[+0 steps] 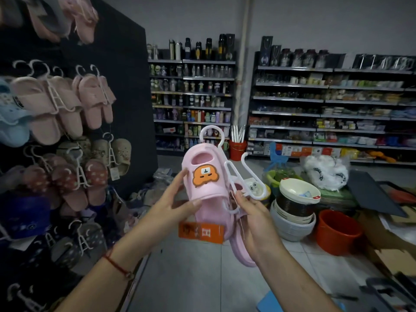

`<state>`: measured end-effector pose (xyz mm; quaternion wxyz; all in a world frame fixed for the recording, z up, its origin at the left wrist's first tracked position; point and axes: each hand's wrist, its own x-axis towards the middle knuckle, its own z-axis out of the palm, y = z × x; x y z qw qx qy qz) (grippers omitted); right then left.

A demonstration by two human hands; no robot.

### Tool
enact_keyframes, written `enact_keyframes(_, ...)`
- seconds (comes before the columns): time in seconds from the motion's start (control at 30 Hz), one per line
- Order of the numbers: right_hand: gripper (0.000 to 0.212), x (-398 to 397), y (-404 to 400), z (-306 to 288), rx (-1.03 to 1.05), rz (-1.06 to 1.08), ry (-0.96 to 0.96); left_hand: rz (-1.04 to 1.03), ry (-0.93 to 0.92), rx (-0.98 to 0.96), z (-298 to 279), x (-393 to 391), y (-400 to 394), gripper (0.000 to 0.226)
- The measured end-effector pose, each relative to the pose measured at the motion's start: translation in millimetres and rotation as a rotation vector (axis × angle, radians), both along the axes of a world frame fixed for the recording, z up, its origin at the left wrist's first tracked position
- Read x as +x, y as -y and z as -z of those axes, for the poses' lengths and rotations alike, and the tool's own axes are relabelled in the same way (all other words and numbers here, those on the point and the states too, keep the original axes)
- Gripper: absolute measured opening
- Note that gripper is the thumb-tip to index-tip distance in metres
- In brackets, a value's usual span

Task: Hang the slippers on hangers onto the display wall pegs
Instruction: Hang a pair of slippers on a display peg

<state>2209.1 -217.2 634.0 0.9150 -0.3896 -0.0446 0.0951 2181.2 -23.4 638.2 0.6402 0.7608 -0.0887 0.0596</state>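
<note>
A pink slipper [203,174] with an orange bear patch is held up mid-frame on a white plastic hanger [234,170] with hooks at the top. My left hand [177,202] holds the slipper's left side, thumb under the strap edge and fingers along its side. My right hand [252,218] grips the hanger's lower part and the second pink slipper [242,253], which hangs below. An orange tag [201,231] dangles under the pair. The dark display wall [121,75] with several hung slippers [67,104] stands to the left.
Store shelves [315,109] of bottles and goods fill the back. On the floor to the right sit stacked bowls [295,206], a red bucket [337,230], a white plush bundle [324,172] and cardboard. Grey floor tiles [202,278] stretch below my hands.
</note>
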Motion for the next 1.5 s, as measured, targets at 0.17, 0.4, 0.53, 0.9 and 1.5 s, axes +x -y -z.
enact_keyframes(0.17, 0.033, -4, -6, -4, -0.007, -0.037, 0.011, -0.195, 0.162, 0.356, -12, 5, 11, 0.104)
enact_keyframes(0.4, 0.037, 1, -4, -6, -0.003, -0.022, -0.072, -0.329, 0.289, 0.71, -27, -2, 12, 0.104)
enact_keyframes(0.53, 0.038, 5, -3, -6, -0.029, 0.034, -0.081, -0.383, 0.351, 0.931, -25, -8, 16, 0.095)
enact_keyframes(0.9, 0.034, -6, -18, 7, -0.265, 0.095, 0.12, -0.578, 0.557, 1.241, -19, 4, 40, 0.092)
enact_keyframes(1.5, 0.049, 0, 13, 6, 0.012, -0.059, -0.001, -0.476, 0.444, 1.168, -1, 7, 7, 0.111)
